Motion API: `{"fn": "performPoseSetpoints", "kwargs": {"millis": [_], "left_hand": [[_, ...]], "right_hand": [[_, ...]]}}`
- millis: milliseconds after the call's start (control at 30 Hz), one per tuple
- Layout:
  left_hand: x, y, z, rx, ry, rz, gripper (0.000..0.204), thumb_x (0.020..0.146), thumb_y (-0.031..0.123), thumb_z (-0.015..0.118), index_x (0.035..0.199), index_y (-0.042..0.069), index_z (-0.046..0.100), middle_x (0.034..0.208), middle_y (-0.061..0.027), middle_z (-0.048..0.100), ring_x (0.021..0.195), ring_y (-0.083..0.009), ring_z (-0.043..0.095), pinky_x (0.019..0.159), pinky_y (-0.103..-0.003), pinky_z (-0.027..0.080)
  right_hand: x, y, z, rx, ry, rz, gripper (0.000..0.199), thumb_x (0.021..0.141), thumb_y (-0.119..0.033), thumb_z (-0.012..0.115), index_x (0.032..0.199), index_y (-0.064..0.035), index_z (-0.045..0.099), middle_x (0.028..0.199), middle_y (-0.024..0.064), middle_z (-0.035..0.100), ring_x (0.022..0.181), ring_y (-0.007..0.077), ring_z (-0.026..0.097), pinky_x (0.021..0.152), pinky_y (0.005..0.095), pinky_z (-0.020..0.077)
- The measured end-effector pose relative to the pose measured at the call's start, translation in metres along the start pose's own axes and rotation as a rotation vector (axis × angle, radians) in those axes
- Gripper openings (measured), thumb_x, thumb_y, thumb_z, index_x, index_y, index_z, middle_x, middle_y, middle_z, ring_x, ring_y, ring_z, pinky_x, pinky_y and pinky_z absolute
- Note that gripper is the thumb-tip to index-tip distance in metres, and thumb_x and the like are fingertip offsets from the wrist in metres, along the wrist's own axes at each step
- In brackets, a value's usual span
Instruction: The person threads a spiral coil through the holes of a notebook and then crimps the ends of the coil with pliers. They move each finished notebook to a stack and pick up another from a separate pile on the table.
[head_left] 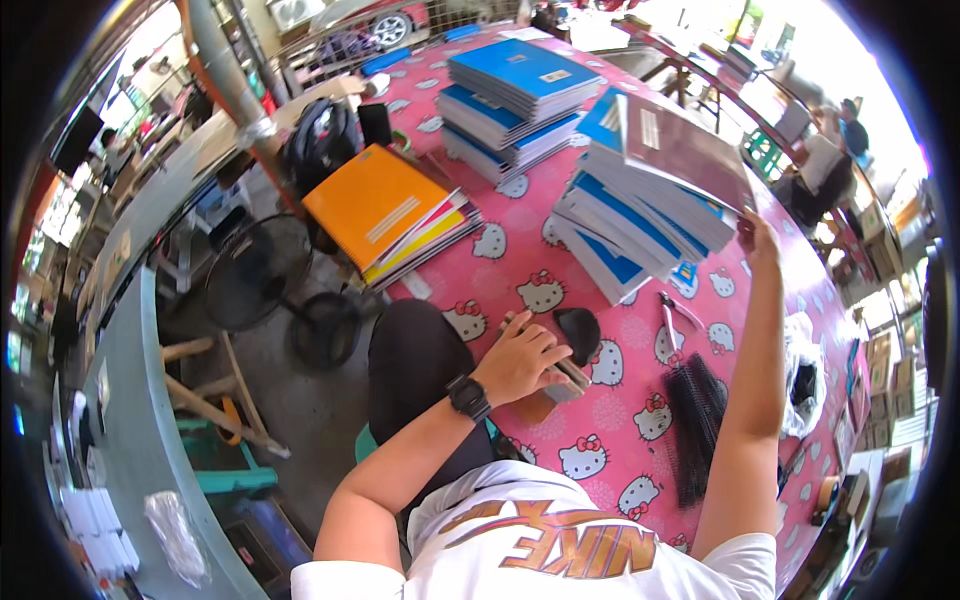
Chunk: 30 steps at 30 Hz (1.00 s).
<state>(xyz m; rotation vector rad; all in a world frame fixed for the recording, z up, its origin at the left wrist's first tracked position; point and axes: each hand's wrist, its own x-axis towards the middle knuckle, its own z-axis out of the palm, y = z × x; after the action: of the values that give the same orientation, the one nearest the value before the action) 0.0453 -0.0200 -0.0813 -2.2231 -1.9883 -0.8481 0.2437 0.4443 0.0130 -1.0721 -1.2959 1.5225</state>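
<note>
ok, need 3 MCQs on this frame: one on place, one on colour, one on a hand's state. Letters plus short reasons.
1. Where does the orange-covered stack lie?
A. at the table's left edge
B. on the floor
C. on the blue stacks

2. What colour is the tablecloth?
A. green
B. pink with cartoon cats
C. plain white

3. What is the right hand doing?
A. resting flat on the table
B. holding the pliers
C. raised, at the edge of the maroon book

Key: 1 A, it sits by the left rim beside the fan. 2 B, pink shows between the stacks. 3 C, the arm reaches up to the tilted book; the pliers lie untouched.
</note>
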Motion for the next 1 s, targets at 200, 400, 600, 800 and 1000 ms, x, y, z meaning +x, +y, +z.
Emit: {"fn": "performPoseSetpoints", "kwargs": {"millis": [200,400,600,800,1000], "left_hand": [[-0.011,-0.002,-0.006,0.090,0.038,-0.017,0.039,0.084,0.042,0.056,0.110,0.013,0.056,0.092,-0.0041,0.053,0.097,-0.0222,0.050,0.102,-0.049,0.029],[-0.011,-0.003,-0.004,0.103,0.015,-0.024,0.040,0.087,0.044,0.051,0.113,0.014,0.052,0.095,-0.0034,0.052,0.100,-0.0207,0.048,0.103,-0.049,0.025],[-0.012,-0.001,-0.004,0.110,-0.004,-0.052,0.041,0.086,0.044,0.051,0.114,0.014,0.053,0.094,-0.0033,0.051,0.099,-0.0211,0.048,0.104,-0.051,0.024],[-0.015,0.016,-0.005,0.308,0.014,-0.115,0.047,0.085,0.044,0.053,0.117,0.010,0.054,0.112,-0.0071,0.053,0.118,-0.0240,0.041,0.107,-0.055,0.021],[-0.003,0.030,-0.043,0.507,-0.098,0.320,0.055,0.078,0.046,0.058,0.119,0.010,0.053,0.123,-0.0078,0.049,0.125,-0.0250,0.035,0.106,-0.060,0.021]], "right_hand": [[-0.082,-0.038,0.052,-0.015,0.059,-0.411,0.020,0.084,-0.007,0.060,0.102,0.0012,0.056,0.091,0.0091,0.060,0.073,0.0212,0.065,0.063,0.0309,0.0573],[-0.154,-0.053,0.008,-0.246,0.213,-0.875,0.025,0.085,0.007,0.054,0.109,0.0030,0.059,0.112,0.0115,0.051,0.088,0.0214,0.062,0.071,0.0316,0.0604],[-0.242,-0.047,-0.016,0.193,0.229,-0.657,0.022,0.083,-0.001,0.062,0.105,-0.0003,0.059,0.100,0.0083,0.062,0.087,0.0139,0.061,0.068,0.0278,0.0543],[-0.279,-0.024,-0.044,0.215,0.182,-0.636,0.020,0.086,0.000,0.057,0.105,-0.0032,0.061,0.097,0.0064,0.065,0.087,0.0127,0.062,0.068,0.0250,0.0550],[-0.289,-0.024,-0.068,0.096,0.089,-0.655,0.018,0.087,0.002,0.054,0.102,-0.0029,0.062,0.101,0.0098,0.064,0.084,0.0153,0.065,0.060,0.0249,0.0581]]}}
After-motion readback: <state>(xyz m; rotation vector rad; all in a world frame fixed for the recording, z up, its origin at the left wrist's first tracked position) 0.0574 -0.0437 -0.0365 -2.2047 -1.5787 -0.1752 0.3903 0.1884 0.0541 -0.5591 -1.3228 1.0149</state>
